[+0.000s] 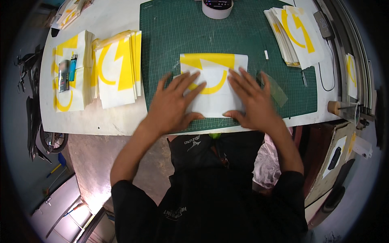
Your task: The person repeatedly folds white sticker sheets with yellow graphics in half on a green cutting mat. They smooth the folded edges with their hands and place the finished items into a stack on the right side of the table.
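Observation:
A white sheet with a yellow printed design [214, 101] lies on the green cutting mat [170, 36] near the table's front edge. Its far edge has a yellow band and looks folded over. My left hand [172, 99] rests on the sheet's left side, fingers spread. On the right side lies my right hand [255, 97], its fingers likewise stretched out, flat on the surface. Neither hand grips anything. Beside my right hand is a translucent rectangular piece [276, 91], partly covered by the fingers.
Stacks of yellow-and-white printed sheets [117, 69] stand at left, one bearing a teal lighter [73, 68]. Another stack [296, 36] sits at right, near a pen-like tool [304, 78] and a black adapter [323, 25]. A phone [219, 4] rests on a white roll [217, 13].

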Demonstrator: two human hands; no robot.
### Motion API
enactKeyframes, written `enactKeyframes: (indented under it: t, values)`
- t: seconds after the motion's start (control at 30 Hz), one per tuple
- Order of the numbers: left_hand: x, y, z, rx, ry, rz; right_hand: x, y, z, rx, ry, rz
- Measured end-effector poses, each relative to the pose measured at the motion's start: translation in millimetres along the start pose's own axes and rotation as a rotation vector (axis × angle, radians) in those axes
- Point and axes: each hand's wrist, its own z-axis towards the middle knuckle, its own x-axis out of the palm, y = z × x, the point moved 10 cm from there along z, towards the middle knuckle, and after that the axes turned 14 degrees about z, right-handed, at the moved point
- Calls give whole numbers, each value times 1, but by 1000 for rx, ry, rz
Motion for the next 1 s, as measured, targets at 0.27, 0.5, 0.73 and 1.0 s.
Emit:
enactKeyframes:
  t: [0.27, 0.5, 0.73, 1.0]
  values:
    - [11, 29, 35, -42, 142, 128, -4, -25, 41, 87, 143, -78]
    - [16, 28, 38, -44, 200, 170, 22, 19, 74, -73, 225, -5]
    - [17, 28, 33, -79, 258, 114, -20, -47, 18, 106, 137, -53]
    - [8, 21, 19, -164, 59, 77, -61, -82, -52, 486, -330, 105]
